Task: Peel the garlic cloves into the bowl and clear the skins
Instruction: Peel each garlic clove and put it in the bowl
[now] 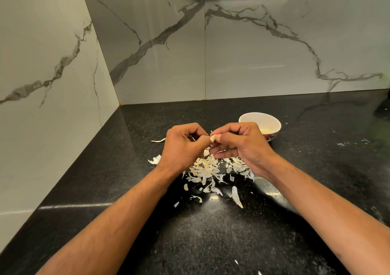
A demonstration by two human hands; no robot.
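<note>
A small garlic clove [212, 138] is pinched between my left hand [183, 146] and my right hand [238, 144], which meet fingertip to fingertip above the counter. Most of the clove is hidden by my fingers. Below the hands lies a heap of papery white garlic skins [205, 170], with loose flakes spread toward me. A white bowl [272, 119] with a red patterned outside stands just behind my right hand, and a bit of pale peeled garlic [265, 131] shows inside it.
The black speckled countertop [211, 232] runs into a corner of grey-veined marble walls [158, 53] at the left and back. A dark object [384, 106] sits at the far right edge. Stray skin flakes lie near the front edge.
</note>
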